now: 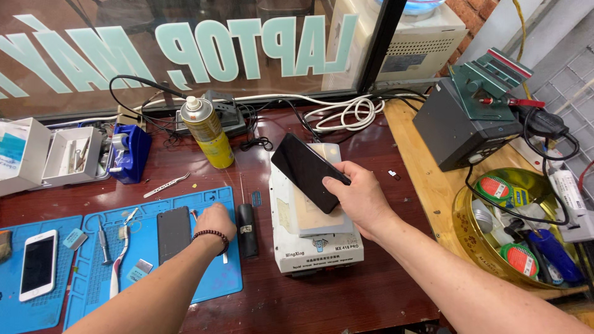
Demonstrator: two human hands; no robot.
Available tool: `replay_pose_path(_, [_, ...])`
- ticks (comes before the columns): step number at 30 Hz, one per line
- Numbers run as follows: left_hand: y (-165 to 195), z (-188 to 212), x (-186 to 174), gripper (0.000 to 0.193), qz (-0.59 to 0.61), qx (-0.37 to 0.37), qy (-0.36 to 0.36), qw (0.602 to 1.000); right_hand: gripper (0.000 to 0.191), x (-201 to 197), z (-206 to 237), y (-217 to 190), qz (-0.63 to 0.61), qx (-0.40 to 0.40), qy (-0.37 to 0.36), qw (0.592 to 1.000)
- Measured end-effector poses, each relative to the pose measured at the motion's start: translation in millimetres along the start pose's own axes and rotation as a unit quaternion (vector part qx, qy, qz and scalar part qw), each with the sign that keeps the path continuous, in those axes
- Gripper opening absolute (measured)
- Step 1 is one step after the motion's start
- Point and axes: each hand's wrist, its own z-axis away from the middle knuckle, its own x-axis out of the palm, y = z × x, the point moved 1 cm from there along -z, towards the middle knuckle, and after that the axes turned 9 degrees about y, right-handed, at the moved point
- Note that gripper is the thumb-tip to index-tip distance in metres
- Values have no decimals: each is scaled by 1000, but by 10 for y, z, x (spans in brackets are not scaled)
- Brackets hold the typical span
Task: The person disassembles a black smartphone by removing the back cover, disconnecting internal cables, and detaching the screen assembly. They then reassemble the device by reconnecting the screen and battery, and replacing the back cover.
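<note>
At the far left a white phone [38, 264] lies face up on a blue mat [25, 309]. Next to it a second blue mat [210, 284] carries a screwdriver [103, 242], a white-handled tool [117, 266] and a dark panel [173, 234] lying flat. Behind them stand open white boxes [46, 154], a blue holder [130, 151], tweezers [166, 185] and a yellow spray can [208, 131].

The left hand [215, 222], a bead bracelet at its wrist, rests on the mat just right of the dark panel; its fingers curl down at the mat's far edge, and I cannot tell whether they grip anything. A black cylinder [247, 230] lies just beside it on the counter [346, 297].

The right hand [359, 201] grasps a black phone [309, 172] by its lower edge, fingers clenched around it, tilted above the white heating machine [315, 247].

Farther right sit a dark box unit [461, 127] and a yellow bowl [461, 213] of tape rolls.
</note>
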Motion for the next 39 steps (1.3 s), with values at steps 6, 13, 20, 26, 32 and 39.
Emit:
replay_pose_path(6, [213, -64, -22, 52, 2, -41, -32, 999, 27, 6, -25, 8, 14, 14, 11, 1000])
replay_pose_path(13, [268, -106, 9, 50, 8, -63, -25, 998, 27, -12, -22, 26, 21, 10, 8, 1000])
replay_pose_path(20, [196, -90, 0, 60, -16, -72, -13, 997, 29, -67, -56, 90, 30, -10, 13, 999])
replay_pose_path(26, [37, -280, -512, 22, 136, -101, 39, 985, 33, -113, -72, 66, -11, -13, 14, 1000])
replay_pose_path(32, [487, -189, -1547, 6, 653, -13, -213, 727, 32, -105, -64, -178, 64, -124, -11, 990])
replay_pose_path(39, [1560, 476, -1623, 9, 652, 104, -209, 722, 23, -116, 121, -461, 164, -163, 7, 973])
